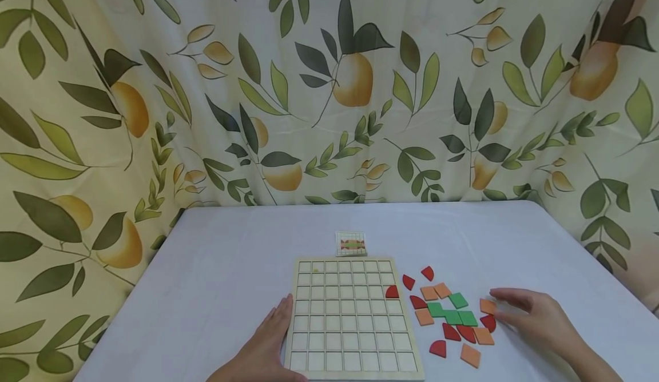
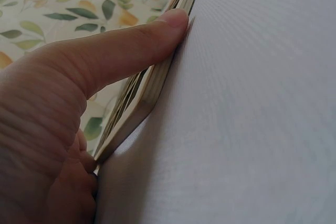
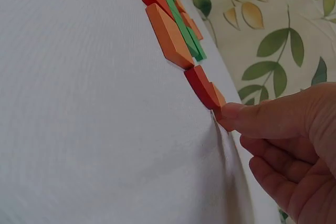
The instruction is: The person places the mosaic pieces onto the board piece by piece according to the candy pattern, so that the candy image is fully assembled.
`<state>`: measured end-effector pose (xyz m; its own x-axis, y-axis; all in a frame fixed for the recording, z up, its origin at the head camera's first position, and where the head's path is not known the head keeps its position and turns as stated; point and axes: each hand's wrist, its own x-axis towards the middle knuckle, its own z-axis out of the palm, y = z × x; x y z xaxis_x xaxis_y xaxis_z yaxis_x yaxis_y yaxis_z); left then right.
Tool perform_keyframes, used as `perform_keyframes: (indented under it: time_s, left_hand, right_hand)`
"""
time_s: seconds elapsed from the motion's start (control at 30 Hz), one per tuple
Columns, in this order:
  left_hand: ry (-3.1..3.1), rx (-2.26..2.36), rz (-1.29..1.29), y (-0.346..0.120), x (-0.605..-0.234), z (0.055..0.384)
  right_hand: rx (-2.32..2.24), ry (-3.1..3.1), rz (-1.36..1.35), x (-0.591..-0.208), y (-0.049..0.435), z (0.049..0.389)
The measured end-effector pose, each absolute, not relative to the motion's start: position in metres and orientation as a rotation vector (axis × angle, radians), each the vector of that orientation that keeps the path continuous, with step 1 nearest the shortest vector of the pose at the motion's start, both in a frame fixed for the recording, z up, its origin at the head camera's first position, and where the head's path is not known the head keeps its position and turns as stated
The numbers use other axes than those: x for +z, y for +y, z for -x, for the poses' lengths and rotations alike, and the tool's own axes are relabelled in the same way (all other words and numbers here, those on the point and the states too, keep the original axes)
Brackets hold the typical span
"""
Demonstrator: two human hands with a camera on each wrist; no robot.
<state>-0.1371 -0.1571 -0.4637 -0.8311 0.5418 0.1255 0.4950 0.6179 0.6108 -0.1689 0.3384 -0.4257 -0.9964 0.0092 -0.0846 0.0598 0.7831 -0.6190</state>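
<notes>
A wooden grid board (image 1: 355, 326) lies on the table, with one red quarter-circle tile (image 1: 392, 292) in a square on its right side. Against the board's left edge rests my left hand (image 1: 265, 342), fingers extended along that side. Its thumb (image 2: 126, 51) lies straight along the near edge in the left wrist view. Over on the right, my right hand (image 1: 538, 319) pinches an orange square tile (image 1: 487, 306) between thumb and forefinger, at the table surface. Just below that tile is a red quarter-circle tile (image 1: 488, 323). In the right wrist view the thumb partly covers the orange tile (image 3: 224, 121).
Several loose red, orange and green tiles (image 1: 453, 317) are spread right of the board. A small pattern card (image 1: 351, 244) with a red, orange and green design lies beyond the board's far edge. Behind the white table (image 1: 206, 267) hangs a leaf-and-fruit curtain (image 1: 319, 142).
</notes>
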Motion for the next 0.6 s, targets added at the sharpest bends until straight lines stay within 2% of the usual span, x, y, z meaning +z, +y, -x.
perform_keyframes:
  time_s: [0.6]
  left_hand:
    - [2.807, 0.971, -0.982, -0.1579, -0.4653, 0.1378]
  right_hand:
    - [-1.019, 2.898, -0.007, -0.4324, 0.3381, 0.1675]
